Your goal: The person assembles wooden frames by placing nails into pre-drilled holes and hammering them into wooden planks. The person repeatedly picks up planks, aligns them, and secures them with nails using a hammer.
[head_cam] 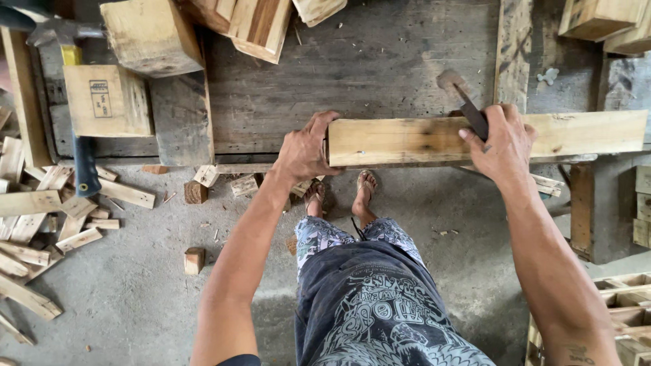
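Left hand (305, 150) clamps plank (413, 140) end; right hand (502, 146) closed around dark tool (472, 116), pressing plank top. Best keep plank flat on workbench (352, 74), fingers off tool edge.

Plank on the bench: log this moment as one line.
left hand: grips plank end | right hand: presses dark tool on plank | bench: wood blocks | floor: offcuts
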`<action>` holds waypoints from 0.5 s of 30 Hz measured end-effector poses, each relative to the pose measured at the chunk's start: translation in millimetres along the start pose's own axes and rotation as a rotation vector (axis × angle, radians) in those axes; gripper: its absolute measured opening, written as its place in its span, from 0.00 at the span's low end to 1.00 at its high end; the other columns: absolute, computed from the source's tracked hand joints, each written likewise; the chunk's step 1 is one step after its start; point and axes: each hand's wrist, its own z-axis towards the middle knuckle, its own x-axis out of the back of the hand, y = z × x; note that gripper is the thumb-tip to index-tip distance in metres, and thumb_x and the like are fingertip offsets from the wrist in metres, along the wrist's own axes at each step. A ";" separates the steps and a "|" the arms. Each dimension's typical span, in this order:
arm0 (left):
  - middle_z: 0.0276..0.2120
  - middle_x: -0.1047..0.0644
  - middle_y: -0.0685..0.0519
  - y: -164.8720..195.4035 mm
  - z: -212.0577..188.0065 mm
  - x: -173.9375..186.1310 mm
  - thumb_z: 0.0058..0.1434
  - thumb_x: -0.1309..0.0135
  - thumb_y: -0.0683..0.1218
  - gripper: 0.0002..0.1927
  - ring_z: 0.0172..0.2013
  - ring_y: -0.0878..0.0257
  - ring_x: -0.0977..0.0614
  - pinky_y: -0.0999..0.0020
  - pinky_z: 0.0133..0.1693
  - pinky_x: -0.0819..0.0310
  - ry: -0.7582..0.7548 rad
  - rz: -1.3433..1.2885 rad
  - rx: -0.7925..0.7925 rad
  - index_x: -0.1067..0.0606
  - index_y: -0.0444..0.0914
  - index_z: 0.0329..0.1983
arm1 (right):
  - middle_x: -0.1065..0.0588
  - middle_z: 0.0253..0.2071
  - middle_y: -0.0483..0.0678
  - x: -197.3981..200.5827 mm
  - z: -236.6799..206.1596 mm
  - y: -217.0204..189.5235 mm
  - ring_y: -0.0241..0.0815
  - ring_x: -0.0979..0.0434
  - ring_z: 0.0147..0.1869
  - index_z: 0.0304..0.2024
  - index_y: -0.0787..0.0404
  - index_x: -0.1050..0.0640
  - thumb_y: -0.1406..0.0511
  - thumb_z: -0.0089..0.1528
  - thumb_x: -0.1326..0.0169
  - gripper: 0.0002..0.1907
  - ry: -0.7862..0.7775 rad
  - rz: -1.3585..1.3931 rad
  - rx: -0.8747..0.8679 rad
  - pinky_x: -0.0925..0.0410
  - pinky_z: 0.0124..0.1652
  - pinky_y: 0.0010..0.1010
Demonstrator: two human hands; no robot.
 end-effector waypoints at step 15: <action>0.62 0.27 0.47 -7.6 -16.6 -32.6 0.37 0.24 0.53 0.59 0.53 0.48 0.19 0.58 0.56 0.23 0.209 -0.333 -0.016 0.45 0.48 0.71 | 0.29 0.48 0.59 -17.7 4.0 49.0 0.63 0.26 0.54 0.46 0.66 0.27 0.56 0.65 0.34 0.22 -0.041 -0.110 0.038 0.34 0.53 0.56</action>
